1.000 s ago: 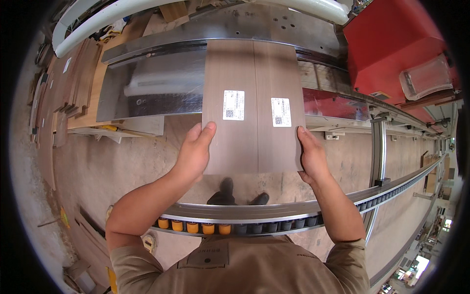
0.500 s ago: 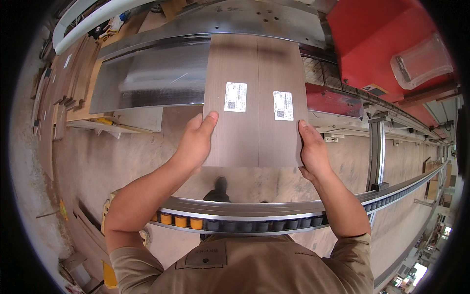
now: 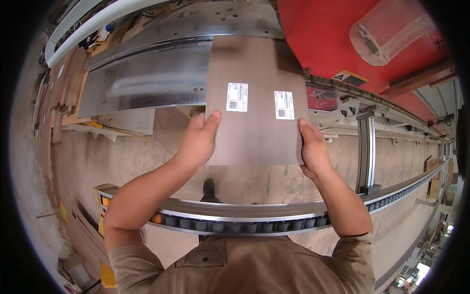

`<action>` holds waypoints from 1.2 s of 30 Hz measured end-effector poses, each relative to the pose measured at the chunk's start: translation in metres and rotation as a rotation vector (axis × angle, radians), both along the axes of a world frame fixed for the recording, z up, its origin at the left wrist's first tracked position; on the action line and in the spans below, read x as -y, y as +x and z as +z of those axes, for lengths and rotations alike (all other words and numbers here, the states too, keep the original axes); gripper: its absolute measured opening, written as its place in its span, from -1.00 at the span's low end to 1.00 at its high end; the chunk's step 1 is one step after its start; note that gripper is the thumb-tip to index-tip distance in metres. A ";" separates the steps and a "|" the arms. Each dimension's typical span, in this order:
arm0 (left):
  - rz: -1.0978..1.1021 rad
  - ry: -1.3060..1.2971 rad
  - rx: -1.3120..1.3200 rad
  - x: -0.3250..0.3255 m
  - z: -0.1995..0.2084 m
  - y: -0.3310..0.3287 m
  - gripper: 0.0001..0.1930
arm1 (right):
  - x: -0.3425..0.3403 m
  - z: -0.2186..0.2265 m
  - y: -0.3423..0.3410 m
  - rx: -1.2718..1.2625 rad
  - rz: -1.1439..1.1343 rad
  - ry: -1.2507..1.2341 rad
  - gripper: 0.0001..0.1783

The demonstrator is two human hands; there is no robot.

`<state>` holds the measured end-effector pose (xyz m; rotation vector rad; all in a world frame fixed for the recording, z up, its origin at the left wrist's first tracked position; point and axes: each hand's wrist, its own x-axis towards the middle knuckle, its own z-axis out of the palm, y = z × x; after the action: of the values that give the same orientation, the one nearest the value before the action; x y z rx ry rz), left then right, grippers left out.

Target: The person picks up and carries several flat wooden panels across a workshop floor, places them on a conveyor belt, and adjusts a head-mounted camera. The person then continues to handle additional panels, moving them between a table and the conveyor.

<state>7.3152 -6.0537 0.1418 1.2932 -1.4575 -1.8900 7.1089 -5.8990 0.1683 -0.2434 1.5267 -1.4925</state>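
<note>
Two brown wood-grain boards lie edge to edge in front of me, the left board (image 3: 235, 139) and the right board (image 3: 282, 142), with a faint seam between them. Each carries a white printed label, the left label (image 3: 237, 97) and the right label (image 3: 284, 105). My left hand (image 3: 199, 139) is closed on the left outer edge, thumb on top. Against the right outer edge, my right hand (image 3: 316, 147) grips in the same way. Most fingers are hidden below the boards. Their far ends overlap the steel machine table (image 3: 147, 76); whether they rest on it I cannot tell.
A red machine housing (image 3: 323, 44) with a clear plastic cover (image 3: 379, 34) stands at the far right. Between me and the boards runs a metal rail (image 3: 245, 208) with dark rollers (image 3: 235, 227). More brown boards (image 3: 68, 88) are stacked at the left.
The steel table, red housing and roller rail have shifted left in view, while the boards and both hands keep nearly the same place. Both hands still grip the boards.
</note>
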 end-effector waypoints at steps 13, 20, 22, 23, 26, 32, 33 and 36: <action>-0.084 -0.180 0.080 -0.071 -0.016 -0.125 -0.52 | -0.075 -0.002 -0.120 -0.048 -0.063 0.073 -0.57; -0.071 -0.142 0.080 -0.123 -0.001 -0.205 -0.52 | -0.126 -0.003 -0.197 -0.103 -0.023 0.076 -0.53; -0.071 -0.122 0.060 -0.137 -0.002 -0.229 -0.49 | -0.139 -0.007 -0.221 -0.093 -0.027 0.048 -0.52; -0.065 -0.112 0.050 -0.145 -0.002 -0.239 -0.47 | -0.144 -0.005 -0.231 -0.102 -0.027 0.056 -0.51; -0.041 -0.131 -0.067 -0.161 -0.012 -0.272 -0.50 | -0.161 -0.007 -0.262 -0.150 -0.019 0.054 -0.49; -0.427 0.076 -0.112 -0.179 -0.023 -0.354 -0.39 | -0.226 -0.045 -0.400 -0.892 0.199 0.329 -0.43; -0.495 0.136 -0.115 -0.182 -0.012 -0.344 -0.31 | -0.238 -0.047 -0.407 -1.229 0.295 0.501 -0.45; -0.835 -0.328 0.137 -0.175 0.050 -0.278 -0.37 | -0.276 -0.039 -0.402 -1.500 -0.153 0.376 -0.48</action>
<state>7.0373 -5.8785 0.1913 0.7065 -2.5275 -1.8864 6.7073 -5.6234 0.1295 -1.2176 2.9676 -0.9961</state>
